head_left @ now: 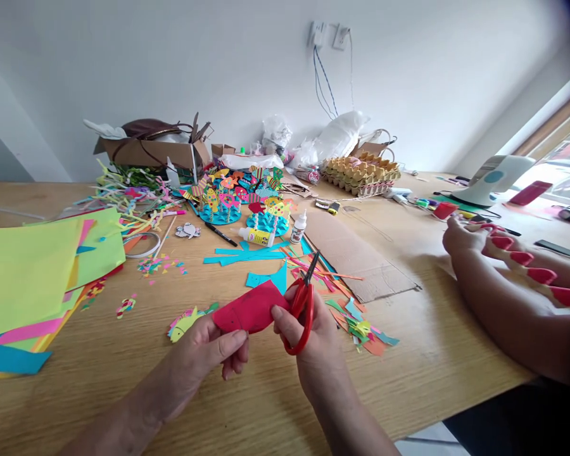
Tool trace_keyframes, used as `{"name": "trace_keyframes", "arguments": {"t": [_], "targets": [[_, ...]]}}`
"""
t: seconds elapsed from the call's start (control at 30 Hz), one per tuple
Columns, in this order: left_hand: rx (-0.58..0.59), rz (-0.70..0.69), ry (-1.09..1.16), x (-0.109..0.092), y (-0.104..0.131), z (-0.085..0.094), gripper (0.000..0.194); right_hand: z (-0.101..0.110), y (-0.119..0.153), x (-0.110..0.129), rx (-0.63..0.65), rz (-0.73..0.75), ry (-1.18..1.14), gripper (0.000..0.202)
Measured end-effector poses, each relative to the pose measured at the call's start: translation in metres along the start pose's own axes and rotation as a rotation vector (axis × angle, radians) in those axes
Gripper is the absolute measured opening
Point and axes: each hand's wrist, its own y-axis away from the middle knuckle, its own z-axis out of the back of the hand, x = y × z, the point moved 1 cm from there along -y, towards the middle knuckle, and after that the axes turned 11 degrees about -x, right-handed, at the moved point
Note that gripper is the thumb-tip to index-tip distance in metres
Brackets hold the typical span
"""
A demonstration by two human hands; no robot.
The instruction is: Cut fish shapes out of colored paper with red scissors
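Note:
A red paper piece with faint drawn lines hangs above the table between both hands. My left hand is closed on its left end, thumb on top. My right hand pinches the paper's right end with the thumb and also holds red-handled scissors, whose dark blades point up and away. Beyond the paper lie a blue paper scrap and longer blue strips. A yellow paper fish rests on the table just past my left hand.
Coloured sheets cover the left side. Small scraps and cardboard lie to the right. Behind stand a glue bottle, paper-fish decorations and egg cartons. Another person's arms rest at the right.

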Motion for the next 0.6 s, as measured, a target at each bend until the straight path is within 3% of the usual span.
{"name": "trace_keyframes", "arguments": {"t": [0.17, 0.3, 0.47, 0.6], "targets": [[-0.123, 0.009, -0.011, -0.002, 0.002, -0.003, 0.022, -0.005, 0.004, -0.010, 0.058, -0.076, -0.034, 0.024], [-0.270, 0.018, -0.025, -0.010, 0.003, -0.005, 0.017, 0.004, 0.007, 0.000, 0.091, -0.080, 0.105, 0.027], [-0.356, 0.020, -0.028, -0.015, -0.001, -0.004, 0.013, 0.023, 0.034, 0.007, 0.426, -0.178, 0.397, 0.046], [-0.344, -0.017, -0.004, -0.014, -0.001, -0.002, 0.015, 0.025, 0.052, -0.006, 0.465, -0.227, 0.504, 0.057]]}}
